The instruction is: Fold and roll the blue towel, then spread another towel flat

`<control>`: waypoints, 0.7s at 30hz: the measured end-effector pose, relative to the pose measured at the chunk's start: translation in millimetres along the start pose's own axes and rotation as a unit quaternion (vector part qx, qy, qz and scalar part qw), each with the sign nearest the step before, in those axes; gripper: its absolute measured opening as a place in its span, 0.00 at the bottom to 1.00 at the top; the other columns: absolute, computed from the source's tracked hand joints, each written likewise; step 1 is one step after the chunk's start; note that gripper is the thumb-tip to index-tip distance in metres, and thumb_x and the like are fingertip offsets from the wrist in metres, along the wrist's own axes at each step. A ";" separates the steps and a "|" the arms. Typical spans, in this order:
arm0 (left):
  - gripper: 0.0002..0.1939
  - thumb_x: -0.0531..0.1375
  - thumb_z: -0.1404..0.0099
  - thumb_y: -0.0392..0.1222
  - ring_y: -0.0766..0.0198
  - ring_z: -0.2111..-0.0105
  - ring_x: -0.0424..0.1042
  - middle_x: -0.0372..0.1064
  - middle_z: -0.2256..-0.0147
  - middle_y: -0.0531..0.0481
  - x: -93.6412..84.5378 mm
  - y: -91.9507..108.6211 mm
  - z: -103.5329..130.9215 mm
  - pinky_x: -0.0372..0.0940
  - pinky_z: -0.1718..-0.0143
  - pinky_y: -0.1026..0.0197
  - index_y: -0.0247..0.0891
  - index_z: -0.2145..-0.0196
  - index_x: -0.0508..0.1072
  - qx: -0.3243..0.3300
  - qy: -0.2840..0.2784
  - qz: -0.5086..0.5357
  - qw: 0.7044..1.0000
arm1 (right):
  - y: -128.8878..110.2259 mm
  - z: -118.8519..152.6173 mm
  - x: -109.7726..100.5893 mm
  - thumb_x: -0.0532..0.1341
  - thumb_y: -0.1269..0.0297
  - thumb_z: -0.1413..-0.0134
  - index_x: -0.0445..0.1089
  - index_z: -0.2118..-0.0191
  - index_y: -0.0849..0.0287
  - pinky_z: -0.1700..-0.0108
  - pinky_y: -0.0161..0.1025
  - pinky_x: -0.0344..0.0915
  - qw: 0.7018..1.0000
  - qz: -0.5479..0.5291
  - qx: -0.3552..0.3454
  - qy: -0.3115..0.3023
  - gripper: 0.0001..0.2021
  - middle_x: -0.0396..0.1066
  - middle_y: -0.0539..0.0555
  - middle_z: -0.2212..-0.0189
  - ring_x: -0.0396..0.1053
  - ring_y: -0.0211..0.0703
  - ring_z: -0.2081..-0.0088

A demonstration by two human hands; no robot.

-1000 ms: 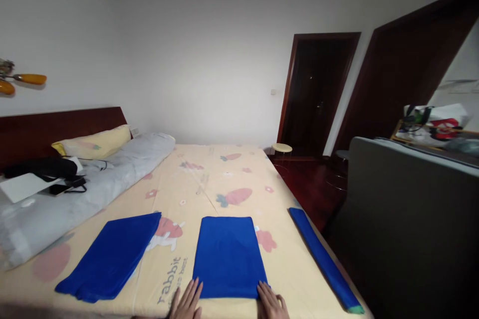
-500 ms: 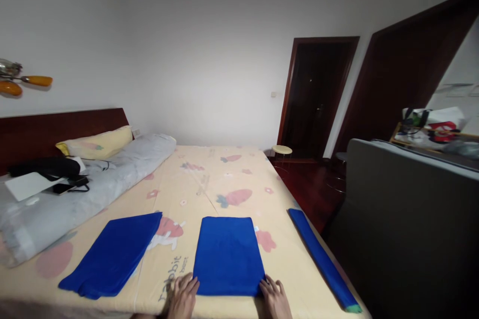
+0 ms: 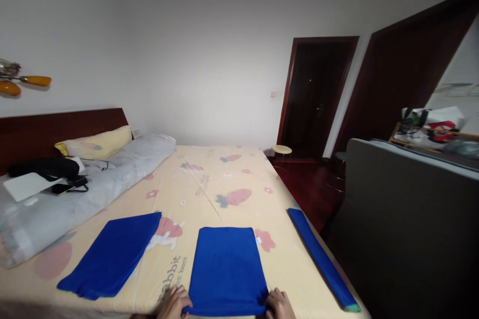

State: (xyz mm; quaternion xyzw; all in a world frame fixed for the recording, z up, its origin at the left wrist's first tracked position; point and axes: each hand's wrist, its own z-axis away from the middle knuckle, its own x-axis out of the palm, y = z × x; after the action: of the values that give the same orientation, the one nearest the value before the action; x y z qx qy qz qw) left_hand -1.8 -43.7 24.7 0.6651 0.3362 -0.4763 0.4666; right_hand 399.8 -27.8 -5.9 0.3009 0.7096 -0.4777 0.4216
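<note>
A folded blue cloth (image 3: pixel 227 269) lies flat on the bed in front of me, roughly rectangular. My left hand (image 3: pixel 175 303) pinches its near left corner, fingers curled. At the near right corner, my right hand (image 3: pixel 279 303) grips the same cloth with bent fingers. Off to the left rests another folded blue cloth (image 3: pixel 112 254), slanted, its near edge uneven. Along the bed's right edge lies a long narrow blue folded piece (image 3: pixel 322 259) with a green tip. Neither hand touches these two.
The bed sheet (image 3: pixel 202 184) has carrot and rabbit prints. A rolled grey quilt (image 3: pixel 108 184) lies at left, with a black bag (image 3: pixel 43 167) and a white sheet-like item (image 3: pixel 28 185) on it. A dark grey panel (image 3: pixel 407 224) stands beyond the bed's right edge; a round stool (image 3: pixel 281 149) stands farther back.
Both hands have closed on the near corners of the middle cloth. The cloth has slid toward me, near the bed's front edge. The other blue pieces have stayed in place.
</note>
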 end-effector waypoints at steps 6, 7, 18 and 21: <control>0.11 0.55 0.46 0.29 0.69 0.66 0.71 0.71 0.70 0.59 1.7 -2.6 -25.3 0.61 0.62 0.68 0.43 0.69 0.72 -0.219 -0.042 0.058 0.973 | 7.5 -19.2 11.3 0.52 0.66 0.49 0.70 0.57 0.56 0.56 0.44 0.63 0.994 -0.002 0.094 0.058 0.15 0.75 0.55 0.64 0.70 0.47 0.61; 0.11 0.55 0.46 0.29 0.70 0.66 0.70 0.70 0.71 0.60 2.0 -1.7 -28.8 0.60 0.63 0.69 0.42 0.69 0.71 -0.233 -0.041 0.054 0.970 | 10.0 -21.9 13.7 0.52 0.67 0.49 0.70 0.57 0.56 0.57 0.44 0.63 0.993 0.016 0.094 0.069 0.15 0.75 0.55 0.65 0.70 0.47 0.62; 0.19 0.48 0.43 0.27 0.63 0.53 0.66 0.70 0.57 0.54 5.6 26.6 -21.2 0.54 0.51 0.59 0.47 0.61 0.70 -0.173 0.026 -0.085 0.981 | 17.9 -12.8 38.3 0.52 0.77 0.55 0.67 0.51 0.48 0.57 0.42 0.60 0.973 0.163 -0.058 0.150 0.25 0.75 0.50 0.59 0.70 0.46 0.60; 0.21 0.46 0.45 0.25 0.65 0.55 0.65 0.70 0.58 0.56 5.3 25.0 -18.9 0.55 0.52 0.61 0.47 0.64 0.70 -0.134 -0.001 -0.052 0.990 | 19.3 -6.0 48.2 0.54 0.76 0.55 0.68 0.52 0.47 0.57 0.44 0.60 0.967 0.186 -0.073 0.156 0.24 0.76 0.50 0.59 0.70 0.48 0.60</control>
State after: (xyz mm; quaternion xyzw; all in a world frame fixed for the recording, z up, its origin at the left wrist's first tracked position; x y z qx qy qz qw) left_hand 28.3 -34.3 29.3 0.5776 0.4307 -0.4516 0.5262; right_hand 391.6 -14.1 -55.7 0.4667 0.7311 -0.2852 0.4078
